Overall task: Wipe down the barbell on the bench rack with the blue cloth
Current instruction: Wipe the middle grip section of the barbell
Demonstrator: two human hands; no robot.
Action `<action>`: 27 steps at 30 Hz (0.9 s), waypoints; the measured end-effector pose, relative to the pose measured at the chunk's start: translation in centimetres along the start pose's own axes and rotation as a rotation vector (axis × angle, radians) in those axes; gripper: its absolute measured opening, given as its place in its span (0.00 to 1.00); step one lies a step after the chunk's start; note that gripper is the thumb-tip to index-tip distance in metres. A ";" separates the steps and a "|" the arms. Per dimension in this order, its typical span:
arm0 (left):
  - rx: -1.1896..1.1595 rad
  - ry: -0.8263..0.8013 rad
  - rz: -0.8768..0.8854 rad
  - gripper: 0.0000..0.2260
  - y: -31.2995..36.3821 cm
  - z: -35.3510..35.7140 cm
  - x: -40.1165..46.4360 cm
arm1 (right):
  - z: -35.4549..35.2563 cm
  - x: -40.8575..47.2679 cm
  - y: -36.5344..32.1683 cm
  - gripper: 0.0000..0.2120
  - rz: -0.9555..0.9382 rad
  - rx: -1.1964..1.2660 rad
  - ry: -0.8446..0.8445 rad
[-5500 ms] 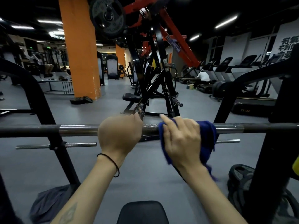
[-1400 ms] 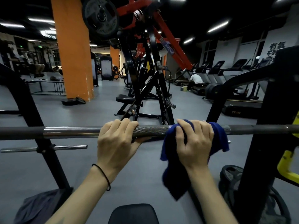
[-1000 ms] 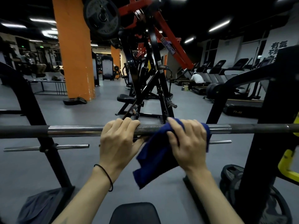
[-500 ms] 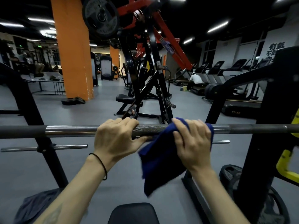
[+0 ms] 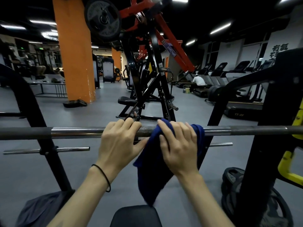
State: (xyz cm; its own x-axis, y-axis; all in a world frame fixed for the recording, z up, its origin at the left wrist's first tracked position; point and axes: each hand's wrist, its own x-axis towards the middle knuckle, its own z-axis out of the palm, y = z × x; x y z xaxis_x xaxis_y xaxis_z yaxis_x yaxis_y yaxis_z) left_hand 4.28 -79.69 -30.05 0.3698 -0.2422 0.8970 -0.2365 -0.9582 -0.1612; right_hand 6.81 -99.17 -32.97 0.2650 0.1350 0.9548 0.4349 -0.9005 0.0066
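Observation:
The steel barbell (image 5: 77,132) runs level across the view on the black bench rack (image 5: 41,128). My left hand (image 5: 120,143) grips the bar near its knurled middle, fingers curled over the top. Just to its right, my right hand (image 5: 177,148) holds the blue cloth (image 5: 152,169) wrapped over the bar, fingers curled round both. A long tail of the cloth hangs below the bar toward the bench pad (image 5: 136,216).
The rack's right upright (image 5: 262,145) with a yellow hook (image 5: 288,164) stands close by. Weight plates (image 5: 232,177) lie on the floor at its foot. A black and red machine (image 5: 147,79) stands ahead, with an orange pillar (image 5: 73,54) left and treadmills (image 5: 237,89) right.
My right hand has slid the cloth slightly leftward along the bar toward my left hand, and the hanging tail has swung. My left hand keeps its grip on the bar.

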 end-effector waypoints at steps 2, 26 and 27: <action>0.009 0.011 0.028 0.19 -0.3 0.0 -0.5 | -0.9 -0.2 3.0 0.21 0.035 -0.028 0.015; 0.035 0.210 -0.030 0.19 3.7 3.1 1.4 | 1.8 0.1 -2.4 0.18 0.376 0.094 0.153; 0.030 0.219 -0.023 0.17 3.5 3.2 1.4 | 1.4 -0.2 -2.5 0.18 0.282 0.095 0.107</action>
State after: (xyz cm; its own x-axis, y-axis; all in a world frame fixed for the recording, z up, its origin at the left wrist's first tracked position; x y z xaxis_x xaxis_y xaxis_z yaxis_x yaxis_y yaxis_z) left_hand 6.78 -83.89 -30.68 0.1704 -0.1848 0.9679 -0.2020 -0.9680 -0.1492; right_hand 6.87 -96.39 -33.61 0.2963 -0.1631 0.9411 0.4371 -0.8529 -0.2855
